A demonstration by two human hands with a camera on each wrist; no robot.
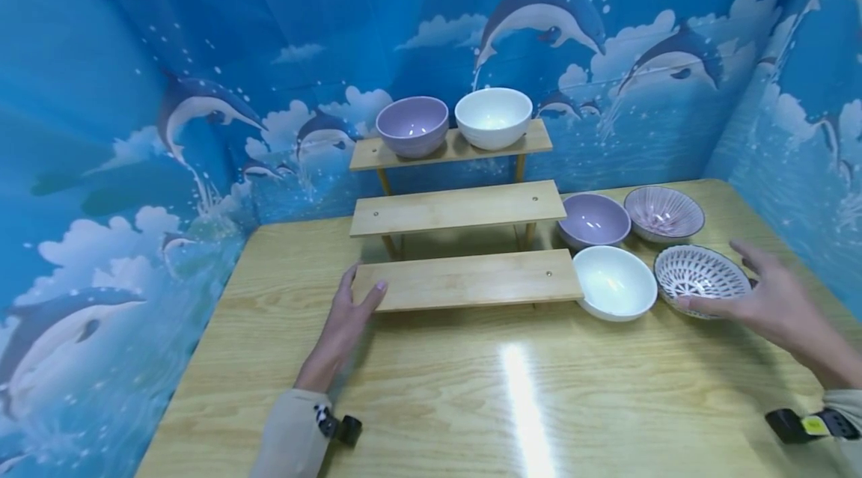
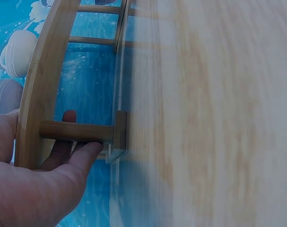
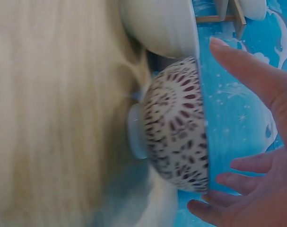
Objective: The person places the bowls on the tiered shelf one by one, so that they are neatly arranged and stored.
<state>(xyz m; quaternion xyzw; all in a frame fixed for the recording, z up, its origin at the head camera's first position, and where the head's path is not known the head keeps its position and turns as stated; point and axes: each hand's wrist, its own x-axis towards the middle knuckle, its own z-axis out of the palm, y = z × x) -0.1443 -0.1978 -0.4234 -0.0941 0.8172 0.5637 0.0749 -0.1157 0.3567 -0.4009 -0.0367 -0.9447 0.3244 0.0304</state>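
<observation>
A three-tier wooden display stand (image 1: 465, 280) stands on the table. My left hand (image 1: 346, 313) grips the left end of its lowest board, thumb on top; in the left wrist view the fingers (image 2: 84, 158) reach under the board by a short leg. A white bowl with a dark leaf-like pattern (image 1: 700, 272) sits upright at the right, its footed outside (image 3: 176, 127) seen in the right wrist view. Over its right side my right hand (image 1: 774, 302) is spread, thumb at the front rim and fingers toward the far right rim.
On the top tier stand a purple bowl (image 1: 412, 126) and a white bowl (image 1: 494, 119). Beside the stand's right end are another purple bowl (image 1: 592, 220), another white bowl (image 1: 614, 283) and a striped bowl (image 1: 664, 213). A dolphin-print backdrop (image 1: 303, 37) rises behind the table (image 1: 431, 388).
</observation>
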